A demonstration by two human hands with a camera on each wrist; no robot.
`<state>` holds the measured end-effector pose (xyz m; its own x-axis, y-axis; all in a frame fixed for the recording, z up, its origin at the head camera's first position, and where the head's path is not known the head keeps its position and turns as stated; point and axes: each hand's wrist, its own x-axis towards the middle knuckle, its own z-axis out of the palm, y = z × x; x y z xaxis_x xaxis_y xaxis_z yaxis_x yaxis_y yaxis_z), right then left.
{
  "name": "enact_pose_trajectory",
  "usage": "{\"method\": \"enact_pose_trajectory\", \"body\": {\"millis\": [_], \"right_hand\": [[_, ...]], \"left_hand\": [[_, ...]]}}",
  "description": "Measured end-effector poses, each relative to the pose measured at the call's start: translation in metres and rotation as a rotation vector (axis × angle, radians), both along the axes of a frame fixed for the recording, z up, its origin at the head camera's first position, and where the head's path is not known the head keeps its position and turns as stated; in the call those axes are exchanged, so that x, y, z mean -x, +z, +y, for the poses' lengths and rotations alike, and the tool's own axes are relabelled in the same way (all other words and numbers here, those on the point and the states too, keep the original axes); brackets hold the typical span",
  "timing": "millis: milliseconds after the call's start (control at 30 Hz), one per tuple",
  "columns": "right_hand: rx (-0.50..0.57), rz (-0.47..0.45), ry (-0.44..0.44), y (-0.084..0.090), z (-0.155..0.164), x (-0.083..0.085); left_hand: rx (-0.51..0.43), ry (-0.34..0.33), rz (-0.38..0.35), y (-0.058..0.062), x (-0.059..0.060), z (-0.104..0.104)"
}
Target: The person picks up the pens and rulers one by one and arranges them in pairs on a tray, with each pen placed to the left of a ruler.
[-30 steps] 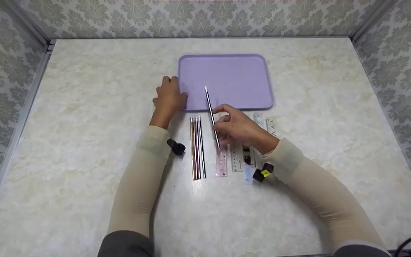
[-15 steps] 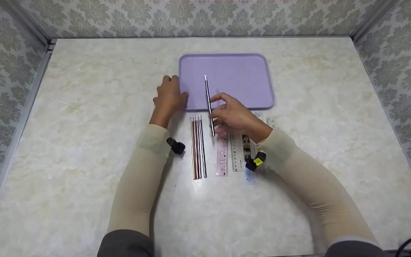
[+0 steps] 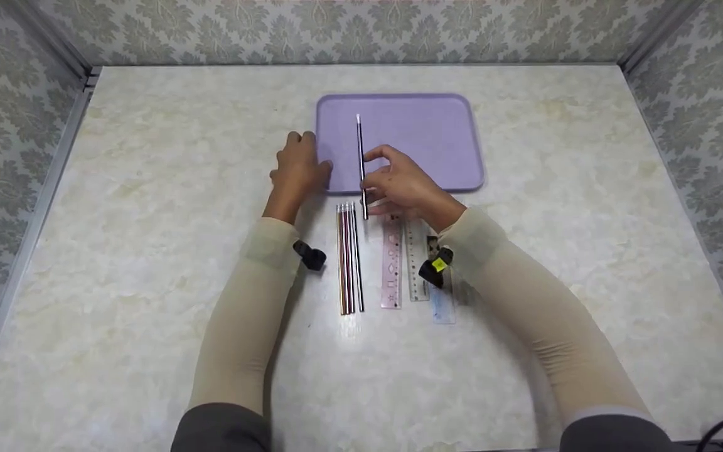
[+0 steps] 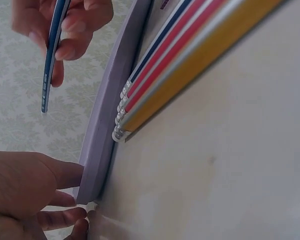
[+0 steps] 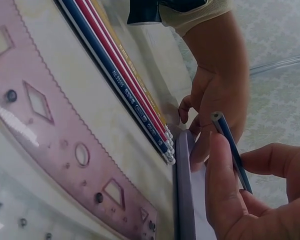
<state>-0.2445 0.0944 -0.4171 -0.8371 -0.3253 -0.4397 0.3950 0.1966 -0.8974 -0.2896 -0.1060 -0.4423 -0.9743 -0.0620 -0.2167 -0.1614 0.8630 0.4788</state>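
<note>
The right hand has moved farther forward and slightly left, taking the dark blue pencil with it. Thumb and fingers pinch that pencil, whose far end hangs over the purple tray while its near end sticks out past the near rim. The left hand grips the tray's left edge. Four more pencils lie side by side on the table, next to a pink ruler.
</note>
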Motion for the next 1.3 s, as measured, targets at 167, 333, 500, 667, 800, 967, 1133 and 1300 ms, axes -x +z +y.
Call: {"method": "enact_pose_trajectory", "body": {"millis": [167,333,500,667,800,967,1133,1300], "right_hand": [[-0.041,0.010,0.006,0.002,-0.004,0.009],[-0.054,0.021,0.007,0.002,-0.007,0.017],[-0.034,0.018,0.000,0.001,-0.012,0.026],[-0.026,-0.006,-0.022,-0.002,-0.016,0.035],[-0.023,-0.023,-0.045,-0.004,-0.021,0.040],[-0.034,-0.010,-0.053,-0.006,-0.028,0.045],[-0.057,0.006,-0.044,-0.008,-0.033,0.049],[-0.090,0.010,-0.055,-0.010,-0.037,0.052]], "left_hand": [[0.003,0.006,0.004,-0.001,0.000,0.000],[0.005,0.003,0.008,-0.001,0.000,0.000],[0.012,0.001,0.013,0.001,-0.001,0.001],[0.009,-0.001,0.007,0.002,-0.001,0.001],[0.009,-0.004,-0.001,0.002,-0.001,0.000],[0.000,-0.008,-0.005,0.001,0.000,-0.001],[-0.004,-0.006,-0.013,0.000,0.000,-0.002],[-0.011,-0.006,-0.016,0.002,0.000,-0.001]]}}
